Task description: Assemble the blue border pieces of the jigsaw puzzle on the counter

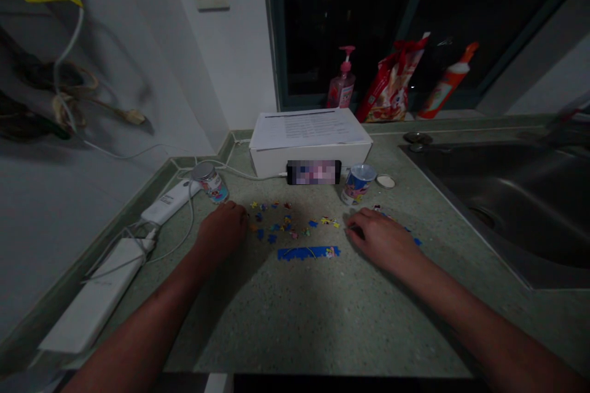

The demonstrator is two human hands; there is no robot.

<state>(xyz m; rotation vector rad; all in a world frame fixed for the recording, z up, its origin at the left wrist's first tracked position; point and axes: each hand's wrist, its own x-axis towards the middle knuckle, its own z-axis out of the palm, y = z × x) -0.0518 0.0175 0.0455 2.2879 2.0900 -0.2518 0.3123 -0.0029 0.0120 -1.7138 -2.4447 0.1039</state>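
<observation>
Two bare hands flank a jigsaw on a speckled green countertop [304, 319], with one narrow blue strip [302, 253] of puzzle lying at the hub of the clock face. The strip appears joined into a single row, a small printed character at its three o'clock end and knobbly edges facing six and twelve. It is seemingly the only assembled section. Much looks left to do: loose jigsaw pieces [271, 238], blue, yellow and mixed, lie scattered between ten and twelve o'clock, and a further cluster of pieces [417, 241] peeks out around the right hand.

The left hand [225, 227], at ten o'clock, rests with fingers curled beside the scatter; whether it pinches anything cannot be told. The right hand [382, 236], near three, has its thumb and fingers bent close together over the counter, and a piece in its grip can be neither confirmed nor ruled out.

Beyond, a phone [314, 172] with a blurred screen leans at twelve o'clock against a white box [271, 156]. An uncapped printed tub [356, 187] stands at one, its apparent lid [386, 182] just beside it; a lidded jar [216, 187] stands at ten.
</observation>
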